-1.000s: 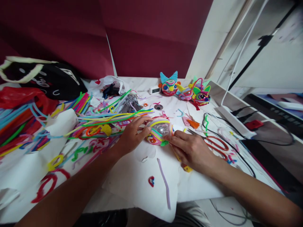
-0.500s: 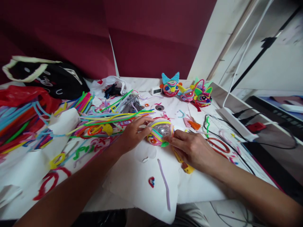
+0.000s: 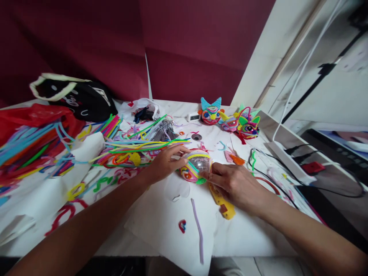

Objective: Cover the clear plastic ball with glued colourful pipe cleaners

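- The clear plastic ball [image 3: 197, 165] sits near the middle of the tabletop [image 3: 244, 230], round and glossy, banded with fuzzy pipe-cleaner strips in yellow, pink and green.
- Your left hand [image 3: 165, 164] cups the ball's left side, its grip closed around it with the fingertips on top.
- Your right hand [image 3: 234, 184] pinches the ball's lower right edge; that grip is narrow, and what lies between the fingertips is too small to make out.
- Under your right palm lies a flat yellow tool [image 3: 222, 201], partly covered.
- A soft lilac pipe cleaner [image 3: 197, 226] and a small red coil [image 3: 182, 225] rest on the white paper sheet [image 3: 161, 218] nearer you.
- Loose straight pipe cleaners [image 3: 138, 145] fan out to the left, many colours.
- Three finished fuzzy figures [image 3: 230, 119] stand at the far edge; their details are blurred.
- Red-handled scissors [image 3: 266, 183] are mostly hidden behind your right wrist.
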Available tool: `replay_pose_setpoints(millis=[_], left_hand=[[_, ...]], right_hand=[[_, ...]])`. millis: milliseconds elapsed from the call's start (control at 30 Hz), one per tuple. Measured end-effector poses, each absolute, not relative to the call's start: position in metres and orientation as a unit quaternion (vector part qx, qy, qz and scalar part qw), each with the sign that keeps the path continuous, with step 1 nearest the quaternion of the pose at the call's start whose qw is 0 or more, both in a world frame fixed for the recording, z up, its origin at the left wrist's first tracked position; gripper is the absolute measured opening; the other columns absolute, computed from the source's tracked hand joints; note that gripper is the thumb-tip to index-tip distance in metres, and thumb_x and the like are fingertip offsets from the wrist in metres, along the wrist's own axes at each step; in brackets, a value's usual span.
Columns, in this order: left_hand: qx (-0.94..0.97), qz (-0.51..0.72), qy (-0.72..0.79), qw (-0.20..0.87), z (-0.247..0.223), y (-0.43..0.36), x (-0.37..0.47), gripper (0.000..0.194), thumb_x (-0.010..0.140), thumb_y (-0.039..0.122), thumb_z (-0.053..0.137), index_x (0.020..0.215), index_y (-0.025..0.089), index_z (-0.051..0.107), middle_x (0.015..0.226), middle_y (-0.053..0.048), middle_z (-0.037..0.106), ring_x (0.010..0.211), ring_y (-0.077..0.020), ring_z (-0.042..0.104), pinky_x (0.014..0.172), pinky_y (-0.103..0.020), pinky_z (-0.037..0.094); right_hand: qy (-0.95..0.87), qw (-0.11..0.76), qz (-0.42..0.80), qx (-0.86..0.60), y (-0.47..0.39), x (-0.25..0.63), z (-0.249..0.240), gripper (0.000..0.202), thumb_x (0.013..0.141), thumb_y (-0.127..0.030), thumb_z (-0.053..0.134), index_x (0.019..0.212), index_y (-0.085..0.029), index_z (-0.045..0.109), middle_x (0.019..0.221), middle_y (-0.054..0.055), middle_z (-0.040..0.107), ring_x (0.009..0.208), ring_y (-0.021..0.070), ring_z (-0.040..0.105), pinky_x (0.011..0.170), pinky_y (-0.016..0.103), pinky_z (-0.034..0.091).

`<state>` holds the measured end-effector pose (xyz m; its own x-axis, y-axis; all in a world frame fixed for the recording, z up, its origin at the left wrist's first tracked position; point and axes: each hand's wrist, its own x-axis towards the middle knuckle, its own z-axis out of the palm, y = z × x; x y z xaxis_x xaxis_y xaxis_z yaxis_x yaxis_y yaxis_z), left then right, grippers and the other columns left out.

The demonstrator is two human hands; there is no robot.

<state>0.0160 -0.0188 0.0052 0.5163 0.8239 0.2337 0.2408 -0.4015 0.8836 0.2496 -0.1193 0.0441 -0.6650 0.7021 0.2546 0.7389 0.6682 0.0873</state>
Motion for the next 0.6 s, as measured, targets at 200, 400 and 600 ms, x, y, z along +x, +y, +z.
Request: replay_pose_setpoints(millis=[200, 400, 600], left_hand=[[0.77, 0.341, 0.34, 0.419, 0.008, -0.017, 0.018, 0.031, 0.079, 0.034, 0.064, 0.106, 0.02, 0.069, 0.116, -0.01, 0.066, 0.108, -0.024, 0.063, 0.087, -0.035, 0.057], [0.768, 0.34, 0.336, 0.426, 0.007, -0.016, 0.016, 0.031, 0.079, 0.036, 0.066, 0.106, 0.019, 0.068, 0.116, -0.01, 0.066, 0.107, -0.0246, 0.064, 0.086, -0.036, 0.058], [0.767, 0.337, 0.343, 0.424, 0.01, -0.017, 0.017, 0.033, 0.08, 0.04, 0.067, 0.106, 0.02, 0.069, 0.116, -0.01, 0.066, 0.106, -0.0254, 0.064, 0.085, -0.036, 0.058]], right_hand=[[-0.918, 0.088, -0.111, -0.37, -0.112, 0.253, 0.049, 0.023, 0.095, -0.014, 0.053, 0.108, -0.018, 0.071, 0.08, 0.003, 0.064, 0.059, 0.0126, 0.049, 0.054, 0.03, 0.023], [-0.933, 0.108, -0.104, -0.327, -0.103, 0.258, 0.048, 0.033, 0.103, -0.018, 0.039, 0.105, -0.018, 0.072, 0.077, 0.003, 0.062, 0.061, 0.0125, 0.05, 0.055, 0.031, 0.024], [-0.938, 0.107, -0.121, -0.308, -0.099, 0.261, 0.047, 0.031, 0.102, -0.018, 0.042, 0.101, -0.018, 0.073, 0.077, 0.003, 0.061, 0.065, 0.0137, 0.052, 0.057, 0.032, 0.026]])
